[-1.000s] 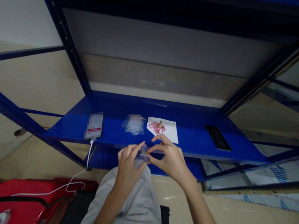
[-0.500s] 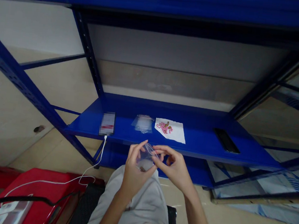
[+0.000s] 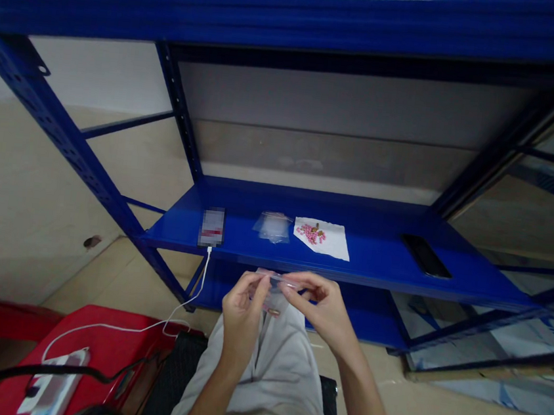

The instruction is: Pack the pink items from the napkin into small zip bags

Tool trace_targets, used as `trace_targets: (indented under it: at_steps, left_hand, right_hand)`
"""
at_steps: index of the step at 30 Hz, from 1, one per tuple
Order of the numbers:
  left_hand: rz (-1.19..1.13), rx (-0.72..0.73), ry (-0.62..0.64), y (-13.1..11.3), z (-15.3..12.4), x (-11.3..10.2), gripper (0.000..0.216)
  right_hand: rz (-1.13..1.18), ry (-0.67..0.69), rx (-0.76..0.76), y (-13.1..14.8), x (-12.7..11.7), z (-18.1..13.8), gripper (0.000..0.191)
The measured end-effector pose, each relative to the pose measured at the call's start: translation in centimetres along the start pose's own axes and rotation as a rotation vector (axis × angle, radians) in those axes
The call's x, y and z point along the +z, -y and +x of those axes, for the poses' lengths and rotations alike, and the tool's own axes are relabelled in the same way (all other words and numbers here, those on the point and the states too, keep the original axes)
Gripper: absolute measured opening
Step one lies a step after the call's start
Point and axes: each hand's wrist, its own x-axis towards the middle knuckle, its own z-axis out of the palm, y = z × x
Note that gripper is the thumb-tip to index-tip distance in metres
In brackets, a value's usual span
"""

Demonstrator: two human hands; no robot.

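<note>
Both hands pinch the top edge of a small clear bag above the lap: the left hand grips one end, the right hand the other. It seems to hold a small brownish piece, though blur hides detail. Sealing it well means sliding fingertips firmly along the strip, keeping the bag upright, clear of the pink pills on the blue shelf.

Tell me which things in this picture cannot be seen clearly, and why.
- Small clear plastic bag, head view: fingers of left hand and right hand cover its edges; contents too small to identify.
- Flat white-and-red object on blue metal shelf: blurred.
- Pink pieces on white paper sheet: too small to identify.
</note>
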Motion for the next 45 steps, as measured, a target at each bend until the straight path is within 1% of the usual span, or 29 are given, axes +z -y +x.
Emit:
trace_targets:
  at_steps: [2,7,9,12,14,16,18,21,24,26,27,29,30,33,35,37,39,42,43,45]
  left_hand:
    - [0.004,0.003,-0.021,-0.2,-0.1,-0.1,0.017]
    - [0.07,0.003,-0.048,-0.3,0.5,-0.3,0.02]
    - [0.083,-0.002,-0.02,-0.2,1.0,-0.2,0.02]
    - [0.079,-0.033,0.067,0.3,1.9,0.2,0.022]
    - [0.078,-0.053,0.089,0.9,2.4,0.5,0.023]
    - [0.076,-0.056,0.073,1.6,2.9,0.8,0.021]
    - [0.058,-0.063,0.069,2.2,3.4,1.1,0.019]
    - [-0.005,-0.11,0.08,3.0,4.5,1.9,0.02]
    - [-0.035,-0.191,0.082,4.7,6.6,3.1,0.024]
    - [-0.051,-0.237,0.104,6.5,8.5,4.1,0.027]
    - [-0.053,-0.229,0.116,7.5,9.5,4.5,0.029]
    - [-0.017,-0.161,0.177,9.3,11.4,5.3,0.029]
    - [-0.012,-0.148,0.165,10.1,12.1,5.6,0.029]
    - [-0.007,-0.11,0.141,11.5,13.4,6.0,0.029]
    - [0.009,-0.087,0.132,11.8,13.6,5.9,0.029]
    - [0.074,-0.054,0.164,11.6,13.7,5.8,0.031]
    - [0.22,0.057,0.23,11.1,14.2,5.8,0.031]
    - [0.562,0.348,0.314,10.1,15.7,5.9,0.03]
    - [0.689,0.422,0.335,10.0,16.3,6.0,0.033]
    - [0.92,0.47,0.323,10.3,17.5,6.1,0.042]
  right_hand:
    - [0.014,-0.029,-0.021,-0.1,0.5,0.1,0.02]
    - [0.101,-0.069,-0.031,-0.4,1.0,0.3,0.02]
    - [0.123,-0.095,-0.005,-0.7,0.9,0.5,0.021]
    - [0.193,-0.128,0.068,-1.3,0.4,1.1,0.025]
    - [0.22,-0.146,0.117,-1.9,0.1,1.4,0.026]
    - [0.221,-0.166,0.146,-2.5,-0.1,1.7,0.026]
    - [0.228,-0.186,0.157,-3.2,-0.1,1.9,0.026]
    - [0.257,-0.202,0.138,-4.8,-0.2,2.7,0.028]
    - [0.229,-0.204,0.115,-6.8,-0.5,4.8,0.028]
    - [0.167,-0.224,0.095,-8.3,-0.9,7.0,0.028]
    - [0.132,-0.254,0.07,-9.0,-1.1,8.2,0.028]
    - [0.078,-0.312,-0.024,-10.5,-1.5,10.6,0.023]
    - [0.079,-0.314,-0.034,-11.1,-1.6,11.5,0.022]
    - [0.168,-0.303,0.038,-12.6,-1.8,13.1,0.026]
    - [0.22,-0.275,0.079,-13.2,-1.9,13.3,0.028]
    - [0.243,-0.257,0.079,-13.5,-2.0,13.1,0.029]
    - [0.257,-0.282,0.078,-13.8,-2.2,13.0,0.03]
    - [0.27,-0.404,0.109,-14.1,-2.2,12.8,0.034]
    - [0.267,-0.44,0.117,-14.2,-2.1,12.8,0.035]
    - [0.252,-0.472,0.118,-14.3,-2.0,12.7,0.036]
